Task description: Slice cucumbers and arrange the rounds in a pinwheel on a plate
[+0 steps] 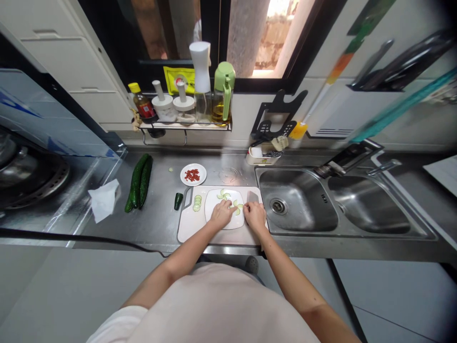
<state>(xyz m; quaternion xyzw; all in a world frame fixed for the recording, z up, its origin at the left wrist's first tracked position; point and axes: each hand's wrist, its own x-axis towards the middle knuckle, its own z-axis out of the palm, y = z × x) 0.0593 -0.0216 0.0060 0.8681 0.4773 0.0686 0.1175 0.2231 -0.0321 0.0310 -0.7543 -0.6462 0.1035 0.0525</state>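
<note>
A white plate [213,220] rests on a light cutting board [189,228], with thin cucumber slices [223,194] fanned out near its far edge. More slices [238,207] lie at its right side, between my two hands. Over the plate, my left hand [222,213] has its fingers bent in, the tips at a cucumber slice. My right hand [254,215] is curled at the plate's right rim; what its fingertips hold, if anything, is hidden. Just beyond it lies a flat blade-like piece [253,196]. A row of overlapping cucumber slices [197,203] sits on the board's left.
Left of the board are a cucumber end piece [178,201], whole cucumbers [140,181] and a crumpled white tissue [104,197]. A small plate of chopped red pieces [193,175] stands behind. The double sink [300,200] adjoins on the right; a bottle shelf [185,126] hangs above.
</note>
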